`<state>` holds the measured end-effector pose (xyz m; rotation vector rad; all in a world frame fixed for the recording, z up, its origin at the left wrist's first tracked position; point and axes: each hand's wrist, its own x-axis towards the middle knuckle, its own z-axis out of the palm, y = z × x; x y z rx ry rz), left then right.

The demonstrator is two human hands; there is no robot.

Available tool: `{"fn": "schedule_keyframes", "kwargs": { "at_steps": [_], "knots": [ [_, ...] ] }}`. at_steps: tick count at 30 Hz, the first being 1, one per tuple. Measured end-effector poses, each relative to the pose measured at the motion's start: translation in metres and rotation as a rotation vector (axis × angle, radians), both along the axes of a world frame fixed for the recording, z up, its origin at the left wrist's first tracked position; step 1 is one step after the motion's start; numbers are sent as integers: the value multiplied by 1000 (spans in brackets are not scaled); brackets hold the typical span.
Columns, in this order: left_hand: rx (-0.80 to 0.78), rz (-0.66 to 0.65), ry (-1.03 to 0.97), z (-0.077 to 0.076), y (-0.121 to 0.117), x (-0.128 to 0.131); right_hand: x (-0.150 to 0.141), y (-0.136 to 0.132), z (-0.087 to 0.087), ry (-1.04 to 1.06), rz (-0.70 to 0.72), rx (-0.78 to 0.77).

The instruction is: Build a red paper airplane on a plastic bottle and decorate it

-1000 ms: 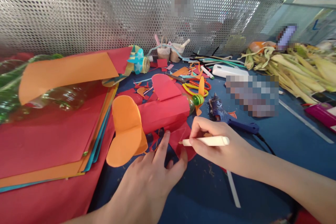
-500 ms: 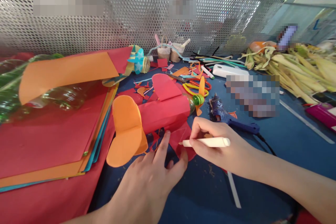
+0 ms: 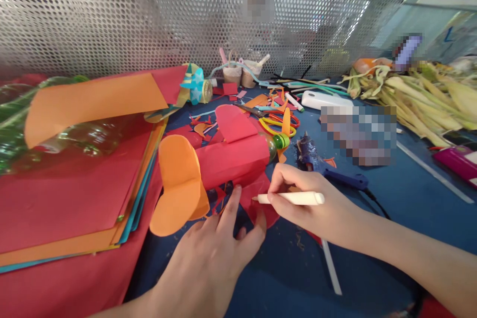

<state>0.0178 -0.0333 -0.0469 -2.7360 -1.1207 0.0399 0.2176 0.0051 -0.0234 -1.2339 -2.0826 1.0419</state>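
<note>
Small beige cups [image 3: 232, 77] hold pink and cream sticks [image 3: 222, 55]; my right hand [image 3: 316, 214] pinches slim cream pen [image 3: 301, 198], left hand [image 3: 212, 253] spread on flat red paper [image 3: 257, 214].

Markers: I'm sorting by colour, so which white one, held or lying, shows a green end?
The lying marker, beside the paper scraps: its near end is green. The held marker, in the right hand, shows no green.

The left hand [image 3: 212, 251] and the right hand [image 3: 311, 216] each cover some of the red paper [image 3: 255, 209]. Blurry squares [image 3: 359, 136] hide something beside the blue glue gun [image 3: 315, 160]. The sides chop off a green bottle [image 3: 11, 117] and a purple thing [image 3: 452, 160].
</note>
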Motion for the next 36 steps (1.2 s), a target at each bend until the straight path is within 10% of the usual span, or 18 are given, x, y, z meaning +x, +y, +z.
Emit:
{"fn": "schedule_keyframes", "kwargs": {
  "at_steps": [36],
  "knots": [
    [-19,50,57,0,1,3,5,6,-7,-82,-40,192]
  ]
}}
